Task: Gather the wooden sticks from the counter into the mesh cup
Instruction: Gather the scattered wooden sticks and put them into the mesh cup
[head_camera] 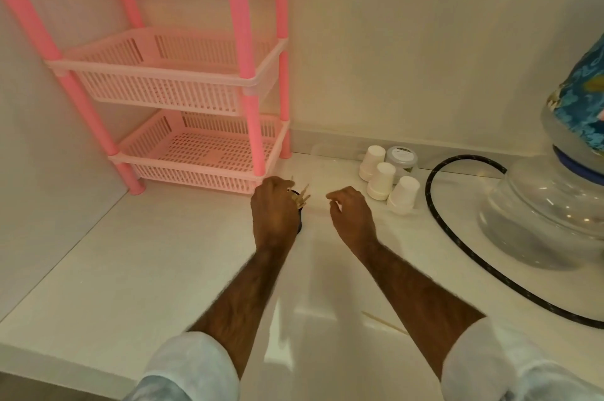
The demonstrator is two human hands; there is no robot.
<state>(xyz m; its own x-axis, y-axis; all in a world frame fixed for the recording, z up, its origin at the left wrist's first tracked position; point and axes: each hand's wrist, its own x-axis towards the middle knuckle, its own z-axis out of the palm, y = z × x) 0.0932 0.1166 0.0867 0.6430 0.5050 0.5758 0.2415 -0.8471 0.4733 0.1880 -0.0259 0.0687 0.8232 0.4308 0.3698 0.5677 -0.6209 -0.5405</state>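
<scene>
In the head view, my left hand [274, 208] is on the black mesh cup [298, 219], which stands on the white counter [147, 263] just in front of the lowest basket of the pink rack [196, 152]. My fingers are curled round the upper part of the cup, so I hold it. The back of my hand hides most of the cup, and only a dark strip at its right side shows. Some wooden sticks [302, 198] stand in the cup and their ends come out past my fingers, leaning to the right. I cannot tell if my fingers also touch these sticks.

My right hand [352, 216] is above the counter, near the cup on its right but apart from it. Its fingers are loosely bent downward and I see nothing between them.

One more stick [385, 323] lies flat on the counter, close to my right forearm and well apart from the cup.

Behind my right hand three white paper cups [381, 180] stand upside down, beside a small jar [401, 158]. Further right a black hose [437, 204] curves to a large glass vessel [536, 217].
</scene>
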